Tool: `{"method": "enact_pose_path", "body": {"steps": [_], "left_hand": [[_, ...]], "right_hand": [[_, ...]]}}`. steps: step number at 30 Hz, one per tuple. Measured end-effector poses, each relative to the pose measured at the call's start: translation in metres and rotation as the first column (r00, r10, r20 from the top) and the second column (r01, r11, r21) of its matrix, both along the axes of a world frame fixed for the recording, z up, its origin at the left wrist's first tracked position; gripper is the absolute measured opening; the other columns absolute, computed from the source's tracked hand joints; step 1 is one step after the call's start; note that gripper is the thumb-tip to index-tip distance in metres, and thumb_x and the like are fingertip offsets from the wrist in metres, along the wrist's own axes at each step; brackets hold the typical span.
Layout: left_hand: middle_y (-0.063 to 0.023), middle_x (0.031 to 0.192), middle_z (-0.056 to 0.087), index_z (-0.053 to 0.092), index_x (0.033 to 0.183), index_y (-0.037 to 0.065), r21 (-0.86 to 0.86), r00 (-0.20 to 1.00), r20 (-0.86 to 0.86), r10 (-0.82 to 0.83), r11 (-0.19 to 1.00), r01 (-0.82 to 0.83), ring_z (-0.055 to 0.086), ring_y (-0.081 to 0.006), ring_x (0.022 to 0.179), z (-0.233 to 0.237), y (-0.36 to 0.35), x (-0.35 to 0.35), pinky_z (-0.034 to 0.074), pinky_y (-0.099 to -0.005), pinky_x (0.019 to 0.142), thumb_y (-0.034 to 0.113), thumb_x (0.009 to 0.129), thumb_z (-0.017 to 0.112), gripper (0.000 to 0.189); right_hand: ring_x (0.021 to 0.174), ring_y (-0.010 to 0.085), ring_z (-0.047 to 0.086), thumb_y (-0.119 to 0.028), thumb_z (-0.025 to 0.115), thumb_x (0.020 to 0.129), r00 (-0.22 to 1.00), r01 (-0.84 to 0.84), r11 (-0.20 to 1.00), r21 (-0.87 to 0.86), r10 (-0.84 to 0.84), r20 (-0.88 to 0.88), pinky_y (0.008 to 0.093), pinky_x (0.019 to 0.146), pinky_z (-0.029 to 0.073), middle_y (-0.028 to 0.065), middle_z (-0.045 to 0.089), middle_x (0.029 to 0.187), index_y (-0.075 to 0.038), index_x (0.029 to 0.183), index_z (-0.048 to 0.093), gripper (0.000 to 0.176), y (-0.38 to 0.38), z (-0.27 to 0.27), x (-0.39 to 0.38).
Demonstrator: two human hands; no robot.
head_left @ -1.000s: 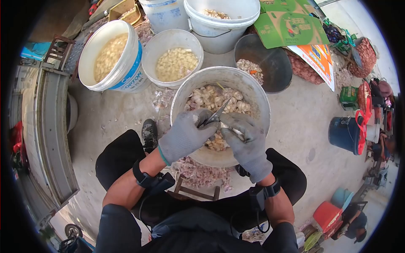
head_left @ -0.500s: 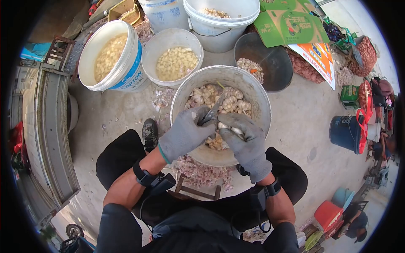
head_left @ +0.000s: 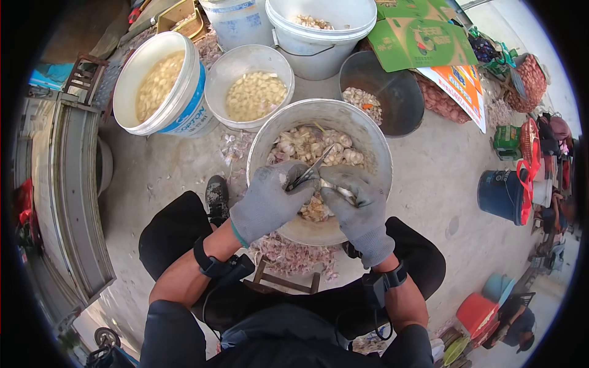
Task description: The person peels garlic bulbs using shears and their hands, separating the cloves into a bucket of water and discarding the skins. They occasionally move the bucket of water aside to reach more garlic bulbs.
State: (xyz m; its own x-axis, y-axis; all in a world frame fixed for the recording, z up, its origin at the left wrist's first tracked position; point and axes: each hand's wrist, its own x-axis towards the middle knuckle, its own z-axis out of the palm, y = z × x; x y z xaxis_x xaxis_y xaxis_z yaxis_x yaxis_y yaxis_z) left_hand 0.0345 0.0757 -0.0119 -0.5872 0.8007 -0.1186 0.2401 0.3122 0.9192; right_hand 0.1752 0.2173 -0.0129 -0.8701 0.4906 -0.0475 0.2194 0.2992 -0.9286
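My left hand [head_left: 270,199], in a grey work glove, is closed around a small knife [head_left: 314,167] whose blade points up and away, seen nearly edge-on. My right hand [head_left: 358,211], gloved as well, grips a whitish garlic bulb [head_left: 343,194] that its fingers partly cover. Both hands meet over a large pale bucket [head_left: 381,161] between my knees. Inside it lie many loose garlic bulbs [head_left: 300,142], and some paler pieces show beneath my fingers.
Beyond sit a bowl-like tub [head_left: 215,92] and a tilted white bucket [head_left: 127,80], both with peeled cloves in liquid. A black bucket [head_left: 411,104] holds more cloves. Garlic skins [head_left: 288,253] litter the floor under the bucket. A person [head_left: 518,325] sits at the lower right.
The knife has turned in my left hand, so its blade now looks narrower. Both hands stay close together over the bucket, with the garlic still in my right.
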Motion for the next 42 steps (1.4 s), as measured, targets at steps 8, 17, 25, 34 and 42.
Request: {"method": "enact_pose_path", "body": {"steps": [8, 17, 25, 34, 42], "left_hand": [[-0.0027, 0.071, 0.063, 0.066, 0.102, -0.002, -0.113, 0.981, 0.193, 0.038, 0.993, -0.016, 0.055, -0.0069, 0.058, -0.01, 0.0, 0.003, 0.046, -0.0276, 0.053, 0.014, 0.091, 0.068, 0.019], [-0.0062, 0.067, 0.057, 0.061, 0.09, -0.002, -0.158, 0.977, 0.187, 0.101, 0.985, -0.071, 0.052, -0.0107, 0.059, -0.012, 0.002, 0.008, 0.045, -0.0312, 0.056, 0.017, 0.09, 0.068, 0.02], [-0.0016, 0.071, 0.063, 0.066, 0.099, 0.001, -0.138, 0.922, 0.355, 0.153, 0.984, -0.11, 0.058, -0.0069, 0.061, -0.016, -0.008, -0.002, 0.046, -0.0241, 0.054, 0.014, 0.093, 0.062, 0.015], [-0.0016, 0.073, 0.066, 0.069, 0.108, 0.001, -0.104, 0.937, 0.312, 0.157, 0.986, -0.131, 0.054, -0.0055, 0.058, 0.007, -0.003, -0.006, 0.044, -0.0234, 0.053, 0.023, 0.099, 0.063, 0.025], [-0.0022, 0.074, 0.065, 0.068, 0.108, -0.002, -0.153, 0.92, 0.388, 0.06, 0.988, 0.0, 0.058, -0.0069, 0.058, 0.009, -0.001, -0.007, 0.047, -0.0246, 0.053, 0.022, 0.095, 0.068, 0.027]], "right_hand": [[0.096, 0.028, 0.068, -0.002, 0.075, 0.084, 0.991, -0.004, 0.965, 0.263, 0.038, -0.127, 0.0372, 0.083, 0.056, 0.0111, 0.07, 0.112, -0.007, 0.106, 0.075, 0.022, -0.006, -0.007, -0.002], [0.101, 0.0236, 0.069, -0.003, 0.072, 0.089, 0.995, -0.037, 0.998, 0.044, 0.041, -0.091, 0.0334, 0.088, 0.055, 0.0112, 0.072, 0.111, -0.004, 0.113, 0.074, 0.024, -0.004, -0.007, -0.003], [0.102, 0.0084, 0.063, -0.003, 0.07, 0.093, 0.996, 0.091, 0.77, -0.632, -0.073, 0.055, 0.0252, 0.088, 0.052, 0.0042, 0.07, 0.114, -0.001, 0.121, 0.072, 0.028, 0.005, 0.007, -0.001], [0.106, 0.0097, 0.063, -0.005, 0.069, 0.095, 0.992, 0.118, 0.72, -0.683, -0.109, 0.057, 0.0258, 0.094, 0.051, 0.0037, 0.068, 0.119, -0.002, 0.128, 0.067, 0.034, 0.006, 0.007, -0.001], [0.112, 0.0221, 0.065, -0.005, 0.071, 0.091, 0.996, -0.083, 0.985, -0.151, 0.08, -0.029, 0.0337, 0.098, 0.051, 0.0106, 0.068, 0.12, -0.005, 0.12, 0.073, 0.029, 0.009, 0.001, -0.002]]}}
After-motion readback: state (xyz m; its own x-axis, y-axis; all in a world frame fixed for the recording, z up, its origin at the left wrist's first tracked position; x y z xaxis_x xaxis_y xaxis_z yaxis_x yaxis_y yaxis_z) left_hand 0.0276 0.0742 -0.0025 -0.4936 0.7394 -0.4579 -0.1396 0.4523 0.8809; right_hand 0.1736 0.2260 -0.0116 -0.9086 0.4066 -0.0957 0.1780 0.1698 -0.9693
